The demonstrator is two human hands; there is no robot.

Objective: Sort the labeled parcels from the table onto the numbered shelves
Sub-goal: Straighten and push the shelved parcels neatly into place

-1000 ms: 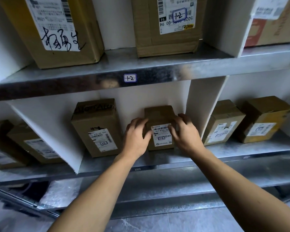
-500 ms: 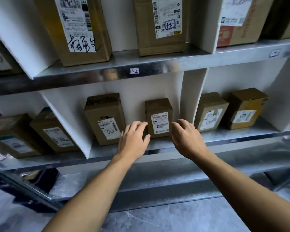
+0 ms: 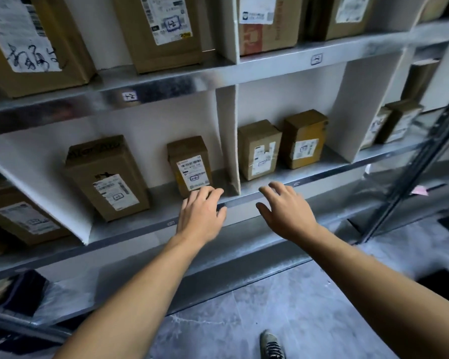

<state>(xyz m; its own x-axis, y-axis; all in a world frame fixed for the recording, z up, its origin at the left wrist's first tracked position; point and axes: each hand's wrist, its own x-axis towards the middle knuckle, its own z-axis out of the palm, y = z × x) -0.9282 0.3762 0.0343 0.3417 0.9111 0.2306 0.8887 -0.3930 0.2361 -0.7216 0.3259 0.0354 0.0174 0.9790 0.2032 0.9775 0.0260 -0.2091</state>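
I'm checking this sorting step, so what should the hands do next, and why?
Probably draw both hands back and turn for another parcel. The small parcel stands upright on the lower shelf beside the white divider; the left hand and right hand are open and hold nothing.

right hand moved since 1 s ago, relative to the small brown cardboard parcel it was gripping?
Yes. The right hand has let go of the small brown cardboard parcel and pulled back rightward, past the white divider panel, now open over the shelf's front edge.
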